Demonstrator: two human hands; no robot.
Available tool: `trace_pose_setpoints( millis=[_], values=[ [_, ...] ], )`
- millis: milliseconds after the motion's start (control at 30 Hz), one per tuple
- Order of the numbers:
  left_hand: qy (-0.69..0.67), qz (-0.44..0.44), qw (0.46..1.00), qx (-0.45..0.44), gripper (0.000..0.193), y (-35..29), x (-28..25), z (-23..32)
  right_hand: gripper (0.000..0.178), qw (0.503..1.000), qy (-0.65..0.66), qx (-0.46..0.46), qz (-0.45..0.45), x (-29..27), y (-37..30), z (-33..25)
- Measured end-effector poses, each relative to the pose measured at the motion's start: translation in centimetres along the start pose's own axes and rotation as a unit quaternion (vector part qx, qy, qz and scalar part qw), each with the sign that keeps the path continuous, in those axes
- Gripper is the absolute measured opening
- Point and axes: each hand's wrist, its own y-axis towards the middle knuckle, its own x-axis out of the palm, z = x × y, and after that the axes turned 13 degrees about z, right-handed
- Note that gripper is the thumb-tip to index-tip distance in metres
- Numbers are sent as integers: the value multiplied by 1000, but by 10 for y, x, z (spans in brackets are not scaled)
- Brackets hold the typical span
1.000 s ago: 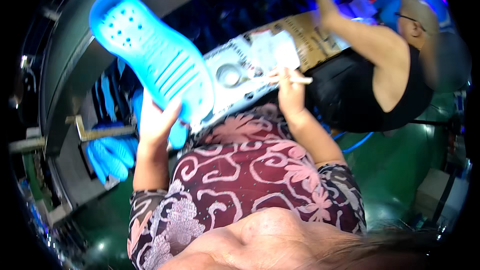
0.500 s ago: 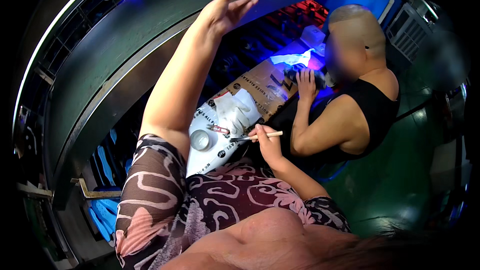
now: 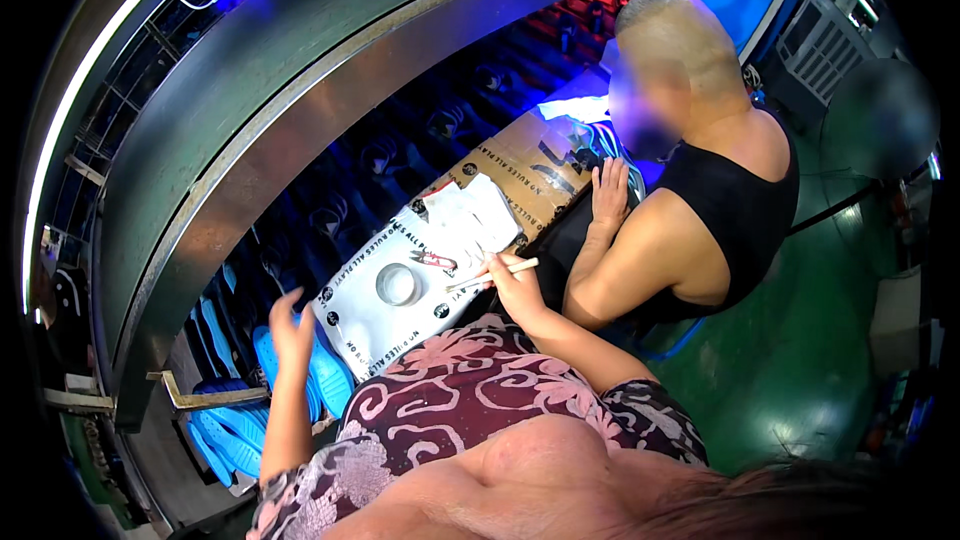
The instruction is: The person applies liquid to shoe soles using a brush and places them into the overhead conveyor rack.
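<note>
My left hand [image 3: 290, 328] is open and holds nothing, its fingers apart. It is beside the left edge of a white printed plastic sheet [image 3: 350, 315], just above light-blue shoe soles [image 3: 322, 380]. In my right hand [image 3: 515, 292] is a slim brush [image 3: 522, 265] with a pale wooden handle, its bristle end slanting down left over the sheet. A small round cup [image 3: 398, 285] stands on the sheet, left of the brush. Red-handled thread snips [image 3: 434, 260] lie behind the cup, in front of a crumpled white cloth or glove [image 3: 475, 215].
A dark raised ledge [image 3: 230, 110] with a metal edge curves along the left and far side. More blue soles [image 3: 225, 440] lie at lower left. To the right sits a co-worker [image 3: 725, 210] in a black sleeveless top. Brown cardboard [image 3: 540, 165] lies beyond the sheet.
My left hand has come down from the far ledge, by a blue piece, to the sheet's left side. The blue piece on the ledge is out of view. My right hand still holds the brush.
</note>
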Motion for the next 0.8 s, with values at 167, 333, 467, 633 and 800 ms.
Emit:
trace_pose_setpoints(
  millis=[167, 333, 467, 633, 800],
  values=[
    [277, 5, 939, -203, 58, -145, -84, -118, 31, 999, 8, 30, -44, 28, 1, 13],
    [127, -34, 918, -375, 61, -202, -88, -176, 33, 995, -30, 38, -91, 60, -5, 9],
    [-275, 45, 747, -604, 26, -147, -107, -109, 31, 994, -78, -1, -76, 62, -12, -21],
    [-447, 116, 639, -615, 32, -117, -113, -62, 34, 992, -106, 38, -51, 53, -9, -2],
    [-349, 75, 795, -490, 48, -105, -84, 34, 35, 992, -76, 62, -73, 57, -7, -24]
  ],
)
